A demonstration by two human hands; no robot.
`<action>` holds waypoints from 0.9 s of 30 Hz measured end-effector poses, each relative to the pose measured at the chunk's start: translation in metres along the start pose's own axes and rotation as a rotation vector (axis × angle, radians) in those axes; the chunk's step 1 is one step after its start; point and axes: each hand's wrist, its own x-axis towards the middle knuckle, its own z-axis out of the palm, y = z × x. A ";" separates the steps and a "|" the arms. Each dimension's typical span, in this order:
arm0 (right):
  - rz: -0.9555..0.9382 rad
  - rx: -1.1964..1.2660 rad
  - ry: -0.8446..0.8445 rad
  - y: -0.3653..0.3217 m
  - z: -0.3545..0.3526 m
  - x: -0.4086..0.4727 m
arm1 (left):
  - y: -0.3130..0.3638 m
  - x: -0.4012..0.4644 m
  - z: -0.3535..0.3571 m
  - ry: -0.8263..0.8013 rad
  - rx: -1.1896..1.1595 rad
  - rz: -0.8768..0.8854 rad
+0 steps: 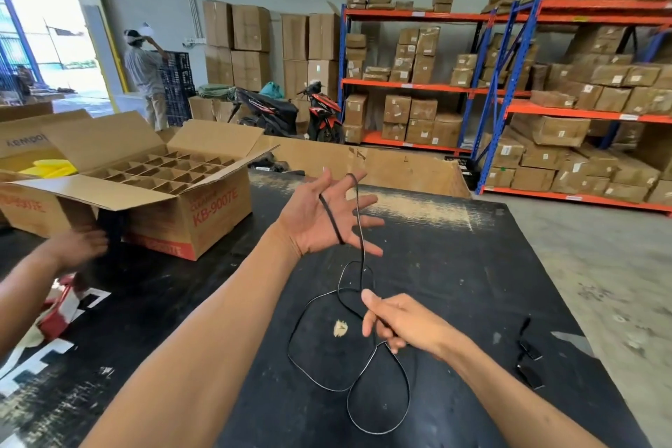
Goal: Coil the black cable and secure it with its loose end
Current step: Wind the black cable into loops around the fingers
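A thin black cable (316, 371) lies in loose loops on the black table (454, 265). One strand rises from the loops, hooks over a fingertip of my left hand (323, 218) and runs down across its palm. That hand is raised above the table, palm up, fingers spread. My right hand (396, 324) is lower and nearer, above the loops, with its fingers pinched on the cable where a loop hangs down.
An open cardboard box with dividers (160, 175) stands at the table's left. Another person's hand (78, 247) reaches in beside it. Small black parts (529, 360) lie at the right. A person (145, 76), scooters (291, 109) and racks of cartons (545, 102) stand behind.
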 end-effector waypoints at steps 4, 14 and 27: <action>-0.011 -0.272 0.285 -0.003 -0.024 0.015 | -0.003 -0.008 0.010 -0.081 0.061 -0.109; -0.064 -0.581 0.258 -0.068 -0.113 0.033 | -0.036 -0.021 0.009 -0.147 0.310 -0.565; -0.194 -0.322 0.171 -0.102 -0.068 -0.009 | -0.031 -0.010 -0.042 0.323 0.134 -0.160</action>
